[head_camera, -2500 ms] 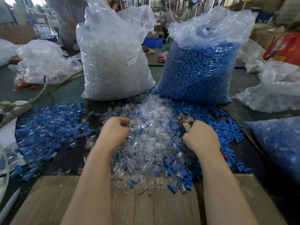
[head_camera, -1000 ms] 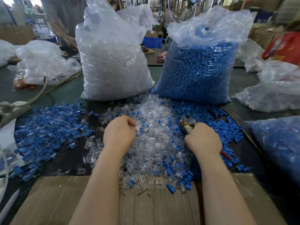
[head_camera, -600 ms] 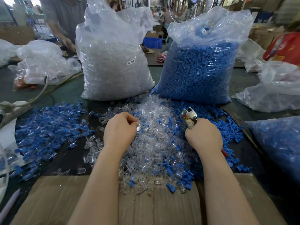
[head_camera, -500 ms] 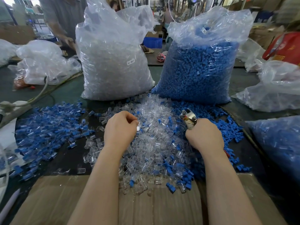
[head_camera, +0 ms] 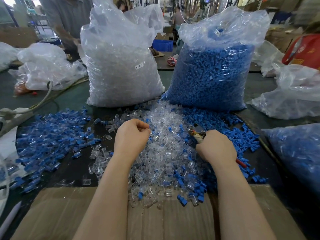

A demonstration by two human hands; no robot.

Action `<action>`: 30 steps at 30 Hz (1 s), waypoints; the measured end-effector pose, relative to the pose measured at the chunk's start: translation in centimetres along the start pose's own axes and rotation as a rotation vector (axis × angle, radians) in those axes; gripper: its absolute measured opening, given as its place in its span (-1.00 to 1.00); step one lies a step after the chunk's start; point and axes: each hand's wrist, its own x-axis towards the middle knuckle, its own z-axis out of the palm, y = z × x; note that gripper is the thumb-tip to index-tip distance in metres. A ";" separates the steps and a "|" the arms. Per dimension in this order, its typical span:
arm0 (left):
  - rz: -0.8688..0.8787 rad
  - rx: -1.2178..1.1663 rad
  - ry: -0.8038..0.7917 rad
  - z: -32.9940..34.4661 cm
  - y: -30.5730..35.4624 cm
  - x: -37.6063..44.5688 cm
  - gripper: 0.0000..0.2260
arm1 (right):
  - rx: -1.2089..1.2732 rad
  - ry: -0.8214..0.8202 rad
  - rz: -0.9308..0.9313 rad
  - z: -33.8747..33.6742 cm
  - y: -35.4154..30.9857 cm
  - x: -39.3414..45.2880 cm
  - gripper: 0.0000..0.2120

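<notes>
A heap of clear plastic caps (head_camera: 164, 144) lies in the middle of the table, with loose blue plugs (head_camera: 233, 135) spread to its right. My left hand (head_camera: 131, 135) hovers over the heap's left side with fingers curled; a small clear piece seems pinched at its fingertips, though I cannot tell for sure. My right hand (head_camera: 216, 146) grips pliers (head_camera: 197, 131) with red handles, jaws pointing up-left over the heap. Joined blue-and-clear pieces (head_camera: 52, 132) cover the table's left part.
A tall bag of clear caps (head_camera: 119, 66) and a tall bag of blue plugs (head_camera: 213, 70) stand behind the heap. More plastic bags (head_camera: 294, 94) lie right and left. Cardboard (head_camera: 164, 220) covers the near edge. A person (head_camera: 67, 19) stands at back left.
My left hand has shifted right onto the clear heap and lifted slightly. My right hand raised the pliers a little, then lowered them back toward the heap.
</notes>
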 end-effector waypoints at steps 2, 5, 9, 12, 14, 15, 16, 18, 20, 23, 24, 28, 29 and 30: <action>-0.006 -0.017 -0.006 0.0 0.0 -0.1 -0.93 | 0.007 0.017 0.001 0.1 0.1 0.0 -0.77; -0.014 -0.060 -0.002 -0.1 0.2 -0.2 -0.93 | 0.053 0.042 -0.018 0.1 0.2 0.3 -0.81; -0.055 -0.196 -0.022 -0.1 0.6 -0.3 -0.94 | 0.209 0.076 -0.080 -0.2 0.3 0.7 -0.82; -0.060 -0.287 -0.055 0.1 1.4 -0.6 -0.94 | 0.315 0.075 -0.143 -0.4 0.0 0.7 -0.77; -0.065 -0.344 -0.093 0.3 2.0 -0.8 -0.95 | 0.395 0.063 -0.176 -0.4 -0.2 0.6 -0.78; -0.069 -0.364 -0.112 0.5 2.2 -1.0 -0.95 | 0.440 0.057 -0.190 -0.3 -0.3 0.6 -0.79; -0.071 -0.378 -0.127 0.6 2.5 -1.1 -0.96 | 0.478 0.054 -0.203 -0.3 -0.3 0.5 -0.81; -0.077 -0.426 -0.145 0.9 2.8 -1.3 -0.97 | 0.533 0.057 -0.229 -0.3 -0.5 0.4 -0.84; -0.093 -0.509 -0.163 1.2 3.3 -1.4 -0.96 | 0.588 0.068 -0.250 -0.4 -0.6 0.4 -0.83; -0.112 -0.575 -0.182 1.5 3.7 -1.6 -0.94 | 0.579 0.100 -0.265 -0.6 -0.9 0.3 -0.82; -0.114 -0.582 -0.183 1.5 3.8 -1.6 -0.94 | 0.512 0.121 -0.262 -0.6 -0.9 0.3 -0.81; -0.121 -0.560 -0.165 1.6 3.5 -1.6 -0.96 | 0.142 0.130 -0.095 -0.8 -0.8 0.1 -0.78; -0.124 -0.554 -0.160 1.6 3.5 -1.6 -0.96 | 0.080 0.111 -0.032 -0.8 -0.6 0.0 -0.78; -0.126 -0.553 -0.158 1.6 3.5 -1.5 -0.96 | 0.032 0.092 0.021 -0.8 -0.5 0.0 -0.78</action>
